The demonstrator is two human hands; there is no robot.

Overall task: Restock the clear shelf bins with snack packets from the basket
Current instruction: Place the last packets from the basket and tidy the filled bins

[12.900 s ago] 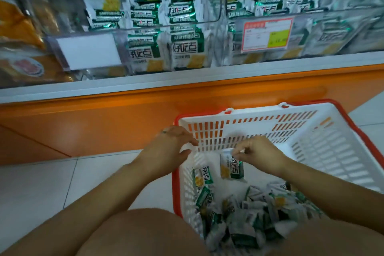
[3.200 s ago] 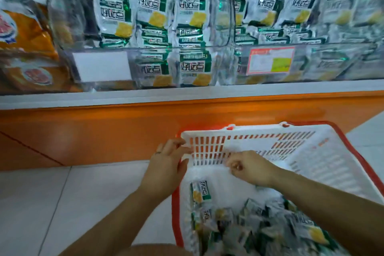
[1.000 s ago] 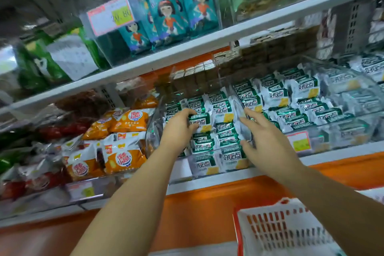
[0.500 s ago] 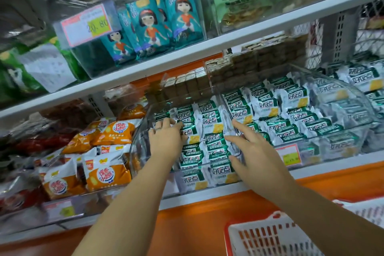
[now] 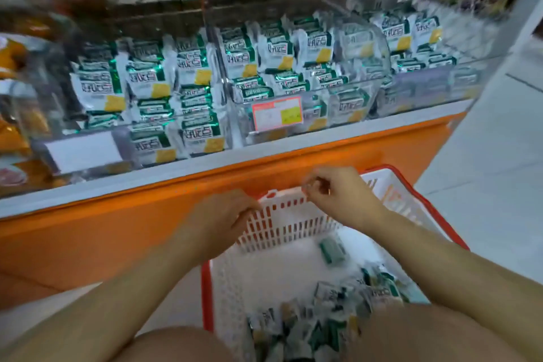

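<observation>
— Bins (image 5: 379,50) at twelve o'clock: what fills them?
— Green-and-white snack packets (image 5: 316,47), stood in rows. The basket (image 5: 293,223) at six o'clock holds more, loose, toward its near end.
— And the hands?
— The left grip (image 5: 220,217) curls at the basket's far rim; the right grip (image 5: 338,191) hovers above it, fingertips drawn together. Whether either holds anything cannot be told. The packets look light, crinkly, slippery; a pinch at a sealed edge should serve.

- Single head-worn view, looking forward and steeply down, close over the white basket (image 5: 282,214) on the floor.
- The clear shelf bins (image 5: 293,114) fill the upper frame, near and tilted.
</observation>
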